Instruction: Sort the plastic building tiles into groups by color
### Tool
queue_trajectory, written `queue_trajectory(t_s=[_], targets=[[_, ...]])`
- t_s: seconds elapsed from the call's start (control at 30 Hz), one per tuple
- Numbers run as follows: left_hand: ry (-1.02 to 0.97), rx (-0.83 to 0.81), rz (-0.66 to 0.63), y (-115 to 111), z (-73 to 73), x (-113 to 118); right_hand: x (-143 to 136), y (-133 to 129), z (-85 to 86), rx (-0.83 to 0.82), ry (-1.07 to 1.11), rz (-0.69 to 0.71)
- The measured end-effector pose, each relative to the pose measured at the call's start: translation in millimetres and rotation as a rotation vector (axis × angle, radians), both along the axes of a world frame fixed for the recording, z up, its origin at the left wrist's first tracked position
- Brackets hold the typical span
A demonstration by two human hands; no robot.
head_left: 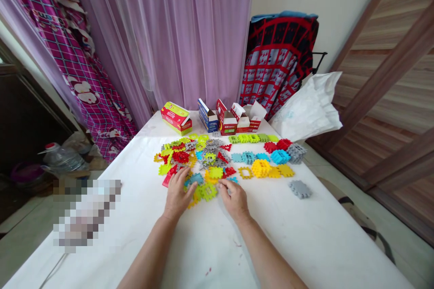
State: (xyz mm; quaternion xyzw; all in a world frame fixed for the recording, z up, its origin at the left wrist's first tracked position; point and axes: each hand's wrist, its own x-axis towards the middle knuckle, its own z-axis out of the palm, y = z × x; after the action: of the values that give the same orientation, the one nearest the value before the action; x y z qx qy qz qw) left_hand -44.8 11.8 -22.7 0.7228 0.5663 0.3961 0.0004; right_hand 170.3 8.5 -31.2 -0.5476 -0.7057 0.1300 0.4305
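Observation:
A mixed heap of notched plastic building tiles in red, grey, lime, yellow and blue lies before me on the white-covered table. My left hand (pixel 178 193) is open at the heap's near left edge, its thumb apart from the fingers. Its fingertips reach a red tile (pixel 168 178), and a blue tile (pixel 195 179) is beside the thumb. At the near right edge my right hand (pixel 234 198) has its fingers curled together; what they hold, if anything, is hidden. Between the hands are joined lime tiles (pixel 206 192). A lime tile (pixel 216 172) overlaps yellow ones just beyond.
Tiles sorted by colour form rows on the right, including a lime row (pixel 252 138) and a yellow cube (pixel 261 168). A grey tile (pixel 300 188) lies apart. Open cartons, such as a blue box (pixel 207 116), line the back. A white bag (pixel 307 108) stands at the right edge.

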Motion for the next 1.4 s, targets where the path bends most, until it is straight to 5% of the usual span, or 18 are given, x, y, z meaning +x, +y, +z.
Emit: queue_trajectory(t_s=[0.17, 0.43, 0.93, 1.4], targets=[[0.018, 0.038, -0.044, -4.6, -1.6, -19.2, -7.0, -8.1, 6.6, -0.011, -0.167, 0.096], [0.193, -0.072, -0.08, -12.5, 5.4, -8.5, -18.2, -17.7, 16.0, -0.046, -0.366, 0.142], [0.274, -0.23, -0.191, -18.5, 11.1, 1.9, -10.9, -7.2, -7.3, 0.044, -0.073, 0.279], [0.215, -0.193, -0.188, -15.2, 4.5, 0.0, -13.1, -4.2, -3.2, -0.008, -0.029, 0.255]])
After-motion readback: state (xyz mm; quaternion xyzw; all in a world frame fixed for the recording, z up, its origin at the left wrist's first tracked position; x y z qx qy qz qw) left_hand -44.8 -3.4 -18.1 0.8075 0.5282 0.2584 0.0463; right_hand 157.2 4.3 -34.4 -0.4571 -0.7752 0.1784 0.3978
